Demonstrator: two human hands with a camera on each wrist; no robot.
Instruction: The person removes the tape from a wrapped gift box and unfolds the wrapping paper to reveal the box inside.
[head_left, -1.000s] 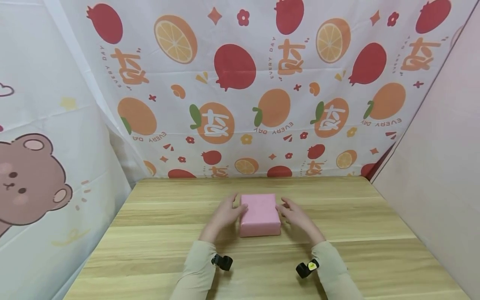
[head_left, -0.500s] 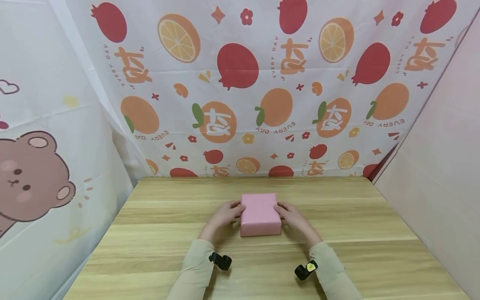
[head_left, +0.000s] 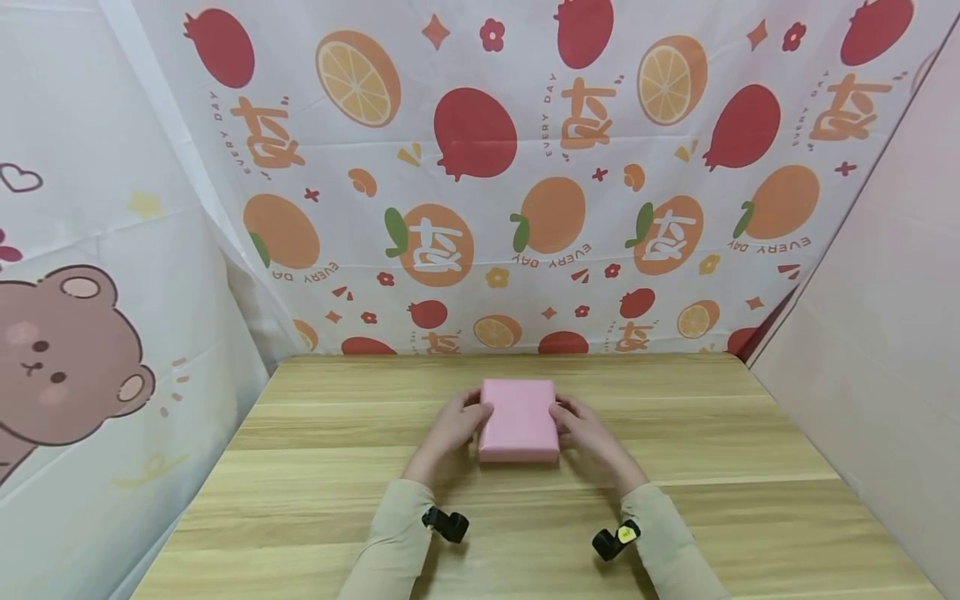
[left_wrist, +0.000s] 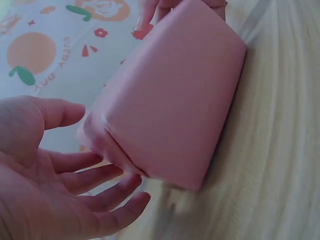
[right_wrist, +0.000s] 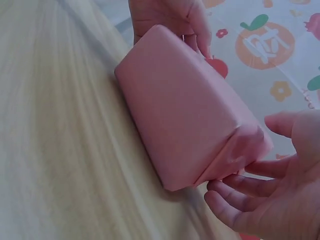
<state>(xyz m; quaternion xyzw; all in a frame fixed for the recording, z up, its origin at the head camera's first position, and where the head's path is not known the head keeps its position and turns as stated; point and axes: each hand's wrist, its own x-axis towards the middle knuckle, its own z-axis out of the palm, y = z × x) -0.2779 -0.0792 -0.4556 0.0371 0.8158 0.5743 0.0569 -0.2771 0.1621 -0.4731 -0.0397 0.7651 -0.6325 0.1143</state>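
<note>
A pink paper-wrapped box (head_left: pixel 517 417) is held between my two hands near the middle of the wooden table. My left hand (head_left: pixel 454 427) grips its left side, thumb at the top edge and fingers against the folded end. On the opposite side my right hand (head_left: pixel 588 429) grips the box the same way. In the left wrist view, the left fingers (left_wrist: pixel 107 197) curve at the lower part of the folded end. Folded paper also shows beside the right fingers (right_wrist: pixel 245 195) in the right wrist view. The box's lower long edge is close over the tabletop.
The wooden table (head_left: pixel 337 517) stretches out on both sides of the box. Behind it hangs a fruit-print cloth (head_left: pixel 480 250), with a bear-print cloth (head_left: pixel 67 358) at left and a pale wall (head_left: pixel 885 350) at right. Each wrist wears a small black camera (head_left: pixel 446 525).
Both hands have closed in on the box's sides from a looser placement. The box has since shifted slightly away and its front face shows less, as though tilted.
</note>
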